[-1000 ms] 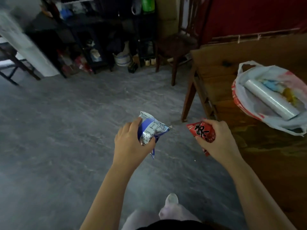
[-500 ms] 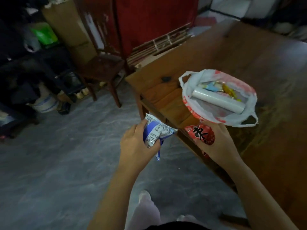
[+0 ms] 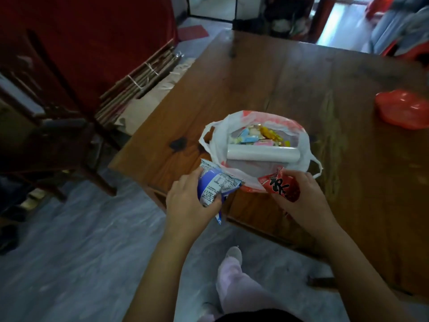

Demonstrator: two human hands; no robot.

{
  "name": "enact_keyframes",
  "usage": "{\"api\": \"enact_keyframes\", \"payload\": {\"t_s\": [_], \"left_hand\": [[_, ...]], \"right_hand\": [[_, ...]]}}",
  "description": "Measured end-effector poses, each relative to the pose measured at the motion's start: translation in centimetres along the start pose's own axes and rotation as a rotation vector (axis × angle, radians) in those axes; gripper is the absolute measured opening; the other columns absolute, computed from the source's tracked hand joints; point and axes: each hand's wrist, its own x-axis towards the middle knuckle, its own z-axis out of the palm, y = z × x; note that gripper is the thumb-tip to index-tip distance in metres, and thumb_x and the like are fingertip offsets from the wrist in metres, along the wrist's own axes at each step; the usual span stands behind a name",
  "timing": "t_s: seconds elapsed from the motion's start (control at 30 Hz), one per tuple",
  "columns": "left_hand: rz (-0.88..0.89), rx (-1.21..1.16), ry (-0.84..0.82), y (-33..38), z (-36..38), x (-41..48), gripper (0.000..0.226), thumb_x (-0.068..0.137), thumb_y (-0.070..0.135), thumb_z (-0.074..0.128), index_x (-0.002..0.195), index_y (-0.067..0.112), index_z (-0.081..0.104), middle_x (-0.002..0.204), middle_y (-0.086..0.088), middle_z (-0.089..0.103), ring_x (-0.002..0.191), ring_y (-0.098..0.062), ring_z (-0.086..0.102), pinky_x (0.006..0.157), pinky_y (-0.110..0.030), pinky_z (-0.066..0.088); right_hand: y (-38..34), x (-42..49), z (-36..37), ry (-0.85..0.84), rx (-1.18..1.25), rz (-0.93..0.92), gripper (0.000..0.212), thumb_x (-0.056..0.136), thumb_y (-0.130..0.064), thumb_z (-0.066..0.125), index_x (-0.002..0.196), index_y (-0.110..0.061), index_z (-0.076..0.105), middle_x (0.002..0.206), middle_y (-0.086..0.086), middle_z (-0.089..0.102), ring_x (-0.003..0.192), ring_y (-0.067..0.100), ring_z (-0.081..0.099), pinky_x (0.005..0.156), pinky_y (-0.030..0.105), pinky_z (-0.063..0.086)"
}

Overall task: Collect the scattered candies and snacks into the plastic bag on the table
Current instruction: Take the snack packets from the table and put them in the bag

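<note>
A white plastic bag (image 3: 301, 145) with red print lies open on the wooden table (image 3: 290, 89) near its front left corner. Inside it are a white roll (image 3: 260, 155) and several coloured candies (image 3: 257, 137). My left hand (image 3: 188, 203) grips a blue and silver snack packet (image 3: 213, 184) just left of the bag's near rim. My right hand (image 3: 301, 198) grips a red snack packet (image 3: 282, 187) with black print at the bag's near rim.
A red plastic bag (image 3: 404, 109) lies at the table's right edge. A dark wooden chair (image 3: 58, 135) stands to the left on the grey floor (image 3: 81, 252). Bundled sticks (image 3: 139, 77) lean by a red wall. My leg and foot (image 3: 232, 270) are below the table's edge.
I have stepped closer to the table. Both hands, still holding their packets, have come up to the near rim of the white bag, which now lies straight ahead.
</note>
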Motion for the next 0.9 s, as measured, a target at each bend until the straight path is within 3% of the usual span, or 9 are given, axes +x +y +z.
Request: {"api": "enact_keyframes", "payload": {"t_s": [0.3,0.43,0.7,0.9], "left_hand": [[0.057,0.014,-0.068,1.8,1.5,10.0,0.073,0.075,0.041,0.068,0.136,0.019,0.034,0.122,-0.002,0.053,0.101,-0.005,0.041,0.089,-0.035,0.045],[-0.072,-0.111,-0.078,2.5,2.2,13.0,0.087,0.071,0.038,0.073,0.141,0.023,0.023,0.124,-0.001,0.048,0.110,-0.011,0.046,0.092,-0.039,0.048],[-0.038,-0.056,-0.130,3.0,4.4,17.0,0.076,0.072,0.035,0.073,0.134,0.023,0.033,0.122,0.003,0.048,0.109,-0.009,0.045,0.091,-0.039,0.049],[0.049,-0.037,-0.172,3.2,5.9,18.7,0.074,0.072,0.036,0.073,0.133,0.023,0.034,0.125,0.001,0.049,0.109,-0.009,0.043,0.091,-0.038,0.047]], "right_hand": [[1.0,11.4,-1.1,0.034,-0.072,-0.014,0.056,0.073,-0.024,0.073,0.121,-0.009,0.048,0.122,0.014,0.053,0.109,0.026,0.049,0.084,0.030,0.039],[2.0,16.0,-1.4,-0.011,-0.105,-0.025,0.054,0.075,-0.025,0.071,0.122,-0.012,0.047,0.128,0.014,0.048,0.114,0.027,0.045,0.090,0.034,0.041],[4.2,21.1,-0.2,-0.129,-0.212,0.014,0.055,0.077,-0.023,0.070,0.126,-0.017,0.047,0.138,0.010,0.042,0.125,0.028,0.039,0.102,0.047,0.040],[4.8,20.6,-0.5,-0.065,-0.152,0.005,0.053,0.078,-0.023,0.069,0.126,-0.015,0.050,0.134,0.009,0.047,0.122,0.026,0.043,0.100,0.041,0.040]]}}
